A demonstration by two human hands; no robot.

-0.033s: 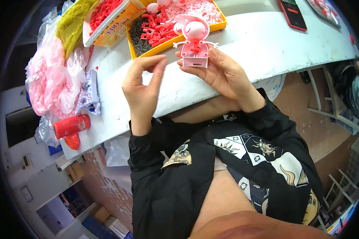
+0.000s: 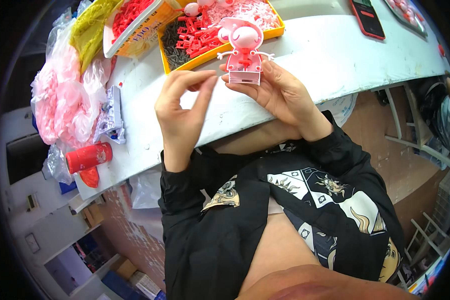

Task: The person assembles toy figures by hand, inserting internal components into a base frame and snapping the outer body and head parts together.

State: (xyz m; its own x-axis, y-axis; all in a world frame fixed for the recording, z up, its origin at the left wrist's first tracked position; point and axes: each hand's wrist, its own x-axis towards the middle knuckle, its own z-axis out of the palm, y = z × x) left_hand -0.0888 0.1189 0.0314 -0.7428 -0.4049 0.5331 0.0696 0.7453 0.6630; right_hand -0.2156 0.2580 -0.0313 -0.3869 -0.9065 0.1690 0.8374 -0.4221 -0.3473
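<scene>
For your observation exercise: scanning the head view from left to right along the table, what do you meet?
Pink plastic bags → red can → left hand → pink toy figure held by the right hand → dark phone.

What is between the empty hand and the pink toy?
Nothing. In the head view, only bare white table shows in the small gap between the left hand fingertips and the pink toy, which the right hand holds.
</scene>
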